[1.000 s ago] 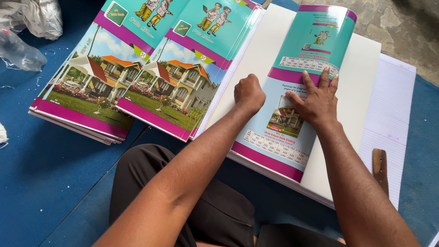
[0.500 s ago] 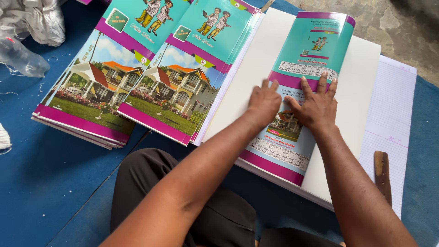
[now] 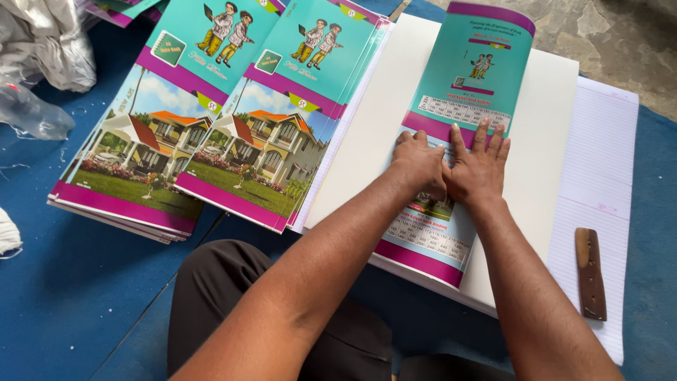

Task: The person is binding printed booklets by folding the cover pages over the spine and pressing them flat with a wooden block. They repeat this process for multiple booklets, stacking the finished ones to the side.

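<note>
1. The blue floor covering point(image 3: 63, 310) fills the left and lower edges of the frame; bare grey ground shows in the upper right corner.
2. A stack of white sheets point(image 3: 550, 141) lies across the middle and right of the frame, with a ruled page point(image 3: 599, 169) jutting out along its right side.
3. Two piles of printed notebook covers point(image 3: 233, 120) sit side by side in the upper left and centre – teal tops with cartoon children, a house and garden below, magenta bands between (the right pile overlaps the left edge of the white stack).
4. A single folded cover point(image 3: 474, 70) of the same teal and magenta lies on the white stack, running from top centre-right down to the lower middle.
5. The left hand point(image 3: 417, 166) rests palm down on the middle of that cover, fingers loosely curled and pressing flat.
6. The right hand point(image 3: 479, 166) lies just beside it, touching it, fingers spread and pointing up the frame – also pressed flat on the cover.
7. Crumpled clear plastic point(image 3: 35, 106) sits at the upper left edge.
8. A small brown wooden tool point(image 3: 591, 271) lies on the ruled page at lower right, well apart from both hands.
</note>
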